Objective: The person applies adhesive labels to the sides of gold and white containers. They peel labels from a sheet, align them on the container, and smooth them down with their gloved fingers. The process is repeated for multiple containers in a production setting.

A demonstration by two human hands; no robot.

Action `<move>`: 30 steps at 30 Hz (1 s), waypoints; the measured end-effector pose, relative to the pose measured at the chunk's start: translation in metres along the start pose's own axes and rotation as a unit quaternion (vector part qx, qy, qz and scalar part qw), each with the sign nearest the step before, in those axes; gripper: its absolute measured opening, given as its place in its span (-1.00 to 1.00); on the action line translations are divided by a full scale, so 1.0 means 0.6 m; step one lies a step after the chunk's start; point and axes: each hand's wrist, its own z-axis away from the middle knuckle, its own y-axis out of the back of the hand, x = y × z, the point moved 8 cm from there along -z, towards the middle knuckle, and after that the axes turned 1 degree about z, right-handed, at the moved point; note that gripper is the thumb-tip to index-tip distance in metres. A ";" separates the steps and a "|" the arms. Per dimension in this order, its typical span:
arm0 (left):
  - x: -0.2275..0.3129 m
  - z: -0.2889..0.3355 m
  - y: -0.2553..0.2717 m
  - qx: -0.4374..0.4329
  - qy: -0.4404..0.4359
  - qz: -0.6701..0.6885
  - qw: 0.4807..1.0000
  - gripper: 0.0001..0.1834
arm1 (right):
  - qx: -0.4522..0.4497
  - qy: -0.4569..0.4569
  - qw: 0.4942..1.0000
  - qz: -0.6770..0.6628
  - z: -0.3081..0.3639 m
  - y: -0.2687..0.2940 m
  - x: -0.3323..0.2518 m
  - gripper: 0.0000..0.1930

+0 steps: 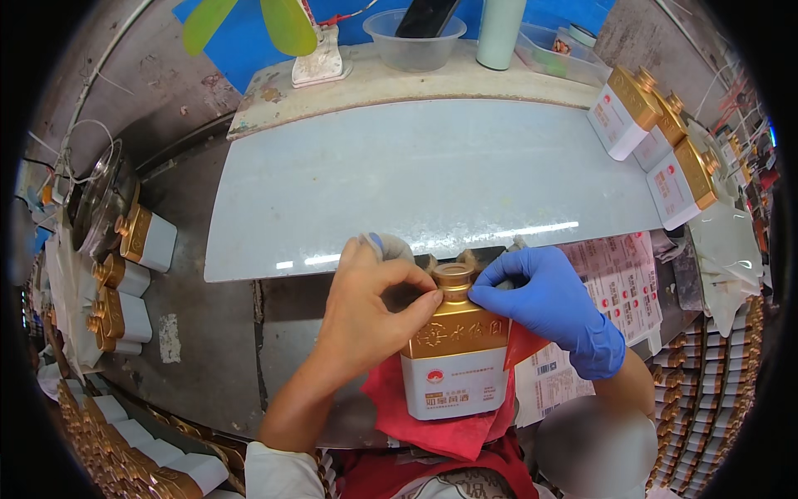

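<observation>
A white bottle with a gold shoulder and neck stands in front of me on a red cloth. My left hand is bare but for pale coverings on some fingers; its thumb and forefinger pinch together at the left side of the neck. On my right hand is a blue glove, its thumb and fingers closed against the neck's right side. Whether a small piece sits between the fingertips is too fine to make out. Behind the neck, dark blocks with tan padding are partly hidden.
A pale glass sheet covers the middle of the bench. Printed label sheets lie at right. Similar bottles stand at back right and at left. Beyond are a plastic bowl, a green cup and a green-bladed fan.
</observation>
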 end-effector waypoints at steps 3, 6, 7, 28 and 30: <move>-0.006 0.000 0.000 -0.015 0.028 0.005 0.999 -0.88 | -0.001 0.001 1.000 -0.006 -0.001 -0.001 0.002 -0.74; -0.006 -0.003 0.003 -0.009 0.022 0.007 1.000 -0.86 | -0.001 0.006 1.000 -0.007 -0.003 -0.001 0.004 -0.74; -0.009 -0.003 0.004 -0.013 0.030 0.005 0.999 -0.87 | 0.000 0.008 1.000 -0.005 -0.003 -0.001 0.004 -0.74; -0.017 -0.049 -0.032 -0.213 -0.076 0.123 0.966 -0.71 | -0.013 0.033 0.999 0.015 0.009 0.001 -0.009 -0.81; -0.010 -0.044 -0.027 -0.202 -0.072 0.140 0.967 -0.72 | -0.018 0.044 0.998 0.029 0.015 0.001 -0.018 -0.81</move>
